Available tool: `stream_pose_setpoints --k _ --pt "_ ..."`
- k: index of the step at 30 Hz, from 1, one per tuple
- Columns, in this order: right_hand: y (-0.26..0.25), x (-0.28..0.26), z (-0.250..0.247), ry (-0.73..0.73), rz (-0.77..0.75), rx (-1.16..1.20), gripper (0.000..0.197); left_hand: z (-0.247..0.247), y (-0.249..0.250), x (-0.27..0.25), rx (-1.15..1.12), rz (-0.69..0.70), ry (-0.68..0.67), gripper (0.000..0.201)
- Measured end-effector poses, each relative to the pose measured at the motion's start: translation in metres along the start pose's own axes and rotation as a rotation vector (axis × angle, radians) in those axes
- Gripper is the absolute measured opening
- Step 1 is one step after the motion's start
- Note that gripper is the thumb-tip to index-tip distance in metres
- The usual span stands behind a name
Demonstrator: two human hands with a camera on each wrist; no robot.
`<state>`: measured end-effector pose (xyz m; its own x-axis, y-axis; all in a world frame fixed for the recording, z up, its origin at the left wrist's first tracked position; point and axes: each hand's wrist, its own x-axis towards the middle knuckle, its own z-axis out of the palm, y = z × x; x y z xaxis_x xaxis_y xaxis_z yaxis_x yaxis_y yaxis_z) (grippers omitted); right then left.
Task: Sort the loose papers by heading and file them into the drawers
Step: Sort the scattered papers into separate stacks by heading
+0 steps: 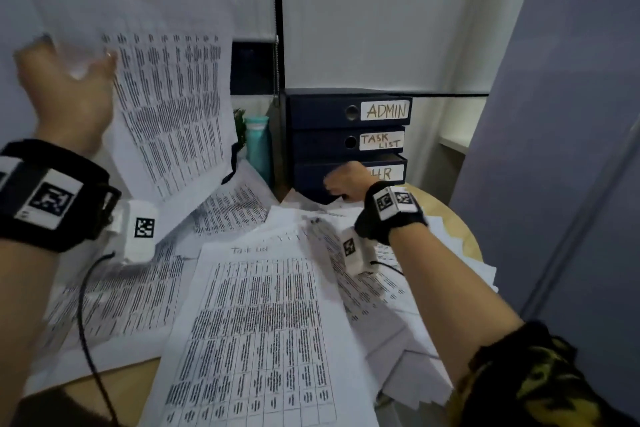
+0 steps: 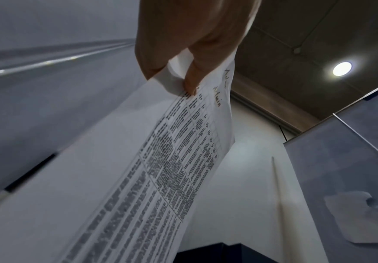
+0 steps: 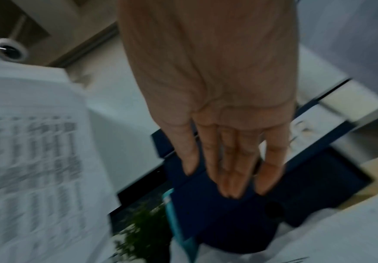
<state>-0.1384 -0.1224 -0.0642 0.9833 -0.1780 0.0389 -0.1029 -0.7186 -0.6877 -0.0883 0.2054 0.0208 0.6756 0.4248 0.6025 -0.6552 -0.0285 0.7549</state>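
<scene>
The left hand was raised at the upper left, pinching the edge of an Admin sheet between thumb and fingers; the left wrist view showed two handwritten "Admin" headings near that grip, so the hand may have held more than one sheet, though the count cannot be told. The sheet hung down from the hand, its printed table facing the person.

The right hand reached out to the blue drawer unit at the back of the counter. Its fingers were straight and close together, holding nothing, the tips at the front of the HR drawer, the lowest of three. That drawer stood slightly out from the two above. Above it sat the Task List drawer and the Admin drawer, both closed.

Loose papers lay spread and overlapping across the counter, with a Task List sheet on top nearest the person. A teal bottle stood just left of the unit.
</scene>
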Motion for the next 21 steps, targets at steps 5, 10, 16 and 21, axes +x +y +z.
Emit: stream_pose_setpoints --k 5,10,16,21 --pt "0.076 -0.014 -0.048 0.012 0.317 -0.376 0.049 0.022 0.017 -0.039 0.136 0.126 -0.053 0.009" --pt "0.131 -0.008 -0.059 0.126 0.510 -0.257 0.059 0.034 -0.013 -0.046 0.164 0.031 -0.020 0.032" --pt "0.108 -0.028 -0.057 0.065 0.488 0.074 0.054 0.031 -0.020 -0.056 0.167 0.002 0.022 0.027" --pt "0.099 -0.031 -0.046 -0.066 0.453 0.036 0.045 0.026 -0.030 -0.060 0.112 -0.025 0.040 0.023"
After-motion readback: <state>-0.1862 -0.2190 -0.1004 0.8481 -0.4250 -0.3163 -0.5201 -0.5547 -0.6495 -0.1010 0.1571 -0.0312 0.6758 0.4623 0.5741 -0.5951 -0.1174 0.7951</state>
